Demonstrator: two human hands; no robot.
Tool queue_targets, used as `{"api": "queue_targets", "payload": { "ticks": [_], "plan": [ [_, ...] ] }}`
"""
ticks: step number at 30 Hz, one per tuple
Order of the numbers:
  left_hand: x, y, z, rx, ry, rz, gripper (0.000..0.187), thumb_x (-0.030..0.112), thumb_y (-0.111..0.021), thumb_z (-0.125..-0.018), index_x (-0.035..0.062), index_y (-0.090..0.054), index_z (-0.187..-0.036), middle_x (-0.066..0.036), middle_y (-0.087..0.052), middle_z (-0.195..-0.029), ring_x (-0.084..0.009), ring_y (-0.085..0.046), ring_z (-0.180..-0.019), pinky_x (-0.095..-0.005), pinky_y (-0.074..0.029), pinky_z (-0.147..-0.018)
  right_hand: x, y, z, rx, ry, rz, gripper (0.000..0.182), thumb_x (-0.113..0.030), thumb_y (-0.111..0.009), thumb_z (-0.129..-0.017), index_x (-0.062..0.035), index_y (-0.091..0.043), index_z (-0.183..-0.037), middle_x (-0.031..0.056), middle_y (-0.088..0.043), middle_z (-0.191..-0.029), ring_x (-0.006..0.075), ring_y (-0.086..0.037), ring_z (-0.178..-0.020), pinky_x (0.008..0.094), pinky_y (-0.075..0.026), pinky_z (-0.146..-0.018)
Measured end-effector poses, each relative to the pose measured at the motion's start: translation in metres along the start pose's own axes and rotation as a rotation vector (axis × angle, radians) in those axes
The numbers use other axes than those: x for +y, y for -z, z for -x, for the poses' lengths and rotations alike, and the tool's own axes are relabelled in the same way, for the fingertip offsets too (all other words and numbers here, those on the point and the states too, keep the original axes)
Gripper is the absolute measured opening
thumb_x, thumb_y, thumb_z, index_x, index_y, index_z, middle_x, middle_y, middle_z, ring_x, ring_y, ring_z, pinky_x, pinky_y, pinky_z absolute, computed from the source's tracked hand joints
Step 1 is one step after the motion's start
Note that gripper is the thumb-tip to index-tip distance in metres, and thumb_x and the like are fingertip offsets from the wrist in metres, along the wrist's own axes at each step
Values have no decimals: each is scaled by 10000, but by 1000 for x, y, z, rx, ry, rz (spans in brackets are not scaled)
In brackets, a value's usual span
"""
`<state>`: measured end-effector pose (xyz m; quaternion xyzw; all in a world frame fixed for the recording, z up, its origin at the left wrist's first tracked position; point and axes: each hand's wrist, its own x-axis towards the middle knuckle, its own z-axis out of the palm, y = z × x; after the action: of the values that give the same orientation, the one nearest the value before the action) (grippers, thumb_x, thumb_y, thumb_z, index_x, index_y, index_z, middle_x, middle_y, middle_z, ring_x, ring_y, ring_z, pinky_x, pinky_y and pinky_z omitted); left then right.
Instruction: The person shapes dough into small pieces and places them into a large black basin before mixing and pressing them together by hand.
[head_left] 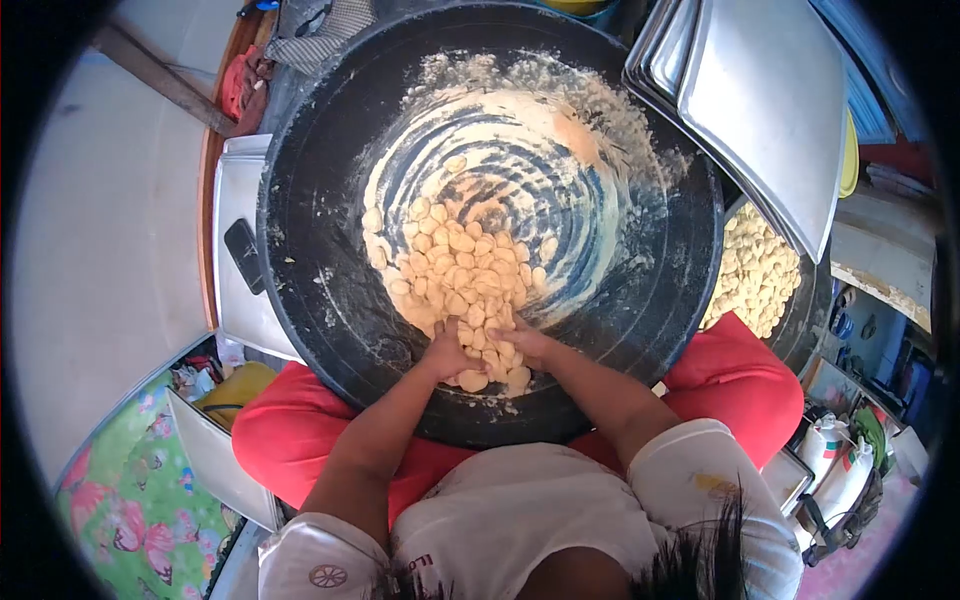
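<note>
A heap of small, rounded, pale dough pieces [465, 265] lies in the near half of a large round black basin [335, 110]. My left hand [452, 354] is pressed into the near side of the heap, cupped around some of the pieces, thumb upward. Facing it, my right hand [533, 345] cups the same pieces from the other side. Some fingertips are hidden among the dough. Loose flour [480, 85] coats the basin floor in curved streaks, with an orange-tinted patch at the far right.
Stacked metal trays [765, 90] lean over the basin's right rim. Beyond it, a second basin holds many dough pieces [755, 265]. A dark flat object [243, 256] rests by the left rim, near a pale tray [240, 190]. My red-trousered legs [735, 380] flank the basin.
</note>
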<state>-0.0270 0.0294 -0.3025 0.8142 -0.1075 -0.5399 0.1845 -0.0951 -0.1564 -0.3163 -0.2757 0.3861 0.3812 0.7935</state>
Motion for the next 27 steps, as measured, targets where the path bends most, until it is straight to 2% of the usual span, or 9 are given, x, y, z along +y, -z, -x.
{"api": "queue_targets", "payload": {
  "ticks": [2, 4, 7, 12, 15, 18, 22, 25, 27],
  "plan": [
    [3, 3, 6, 57, -52, 221, 1192, 368, -873, -460, -22, -209, -1369, -266, -299, -1311, -378, -403, -1183, -399, -361, -999, 16, 6, -18, 84, 23, -59, 889, -119, -718, -767, -104, -117, -1421, 136, -391, -1324, 259, -453, -1179, 408, -458, -912],
    [5, -3, 8, 106, -84, 277, 1137, 306, -883, -470, -19, -247, -1355, -245, -317, -1296, -346, -409, -1178, -390, -368, -991, 30, 13, -19, -64, 179, 34, 879, -74, -716, -756, -103, -131, -1413, 135, -405, -1313, 259, -477, -1156, 422, -476, -889],
    [14, -6, 18, 32, -212, 810, 948, -13, -803, -601, -27, -229, -1356, -124, -518, -1169, -210, -520, -1073, -342, -461, -899, 4, -21, 42, -103, 187, -89, 831, -54, -694, -768, -105, -156, -1400, 129, -423, -1299, 257, -492, -1144, 423, -479, -888],
    [122, 40, 74, -45, -342, 929, 860, -7, -792, -612, -8, -301, -1318, -122, -527, -1193, -200, -517, -1095, -332, -463, -898, -25, -16, 92, -139, 428, -134, 731, -43, -678, -773, -98, -236, -1353, 130, -477, -1238, 260, -539, -1084, 429, -498, -870],
    [194, 54, 93, 91, -463, 648, 773, 21, -788, -623, -11, -373, -1274, -134, -557, -1166, -210, -551, -1058, -326, -469, -893, -56, -2, 154, -99, 545, -173, 592, -94, -622, -831, -82, -301, -1327, 124, -514, -1199, 258, -571, -1034, 433, -521, -838],
    [284, 48, 132, -1, -703, 697, 712, 63, -779, -644, -21, -415, -1251, -151, -585, -1126, -230, -575, -1034, -332, -476, -897, -81, 39, 231, -81, 647, -219, 323, -160, -580, -867, -66, -515, -1168, 95, -602, -1102, 231, -605, -981, 436, -491, -870],
    [388, 5, 128, -322, -857, 825, 748, 147, -755, -697, -29, -354, -1303, -168, -533, -1194, -232, -552, -1055, -335, -473, -867, -104, 85, 365, 30, 779, -172, 395, -290, -575, -868, -70, -493, -1186, 101, -593, -1107, 242, -601, -978, 438, -488, -862],
    [437, -13, 143, -243, -842, 727, 809, 266, -729, -733, -38, -297, -1345, -202, -496, -1223, -269, -498, -1124, -360, -451, -860, -109, 153, 427, 238, 926, -249, 470, -348, -514, -892, -55, -451, -1255, 123, -546, -1196, 291, -541, -1079, 535, -406, -926],
    [445, -18, 137, -264, -842, 667, 785, 306, -716, -743, -44, -333, -1332, -216, -477, -1237, -286, -473, -1148, -361, -424, -889, -104, 199, 444, 611, 860, -269, 567, -425, -529, -855, -75, -431, -1291, 136, -467, -1303, 367, -423, -1205, 614, -307, -957]
  ]
}}
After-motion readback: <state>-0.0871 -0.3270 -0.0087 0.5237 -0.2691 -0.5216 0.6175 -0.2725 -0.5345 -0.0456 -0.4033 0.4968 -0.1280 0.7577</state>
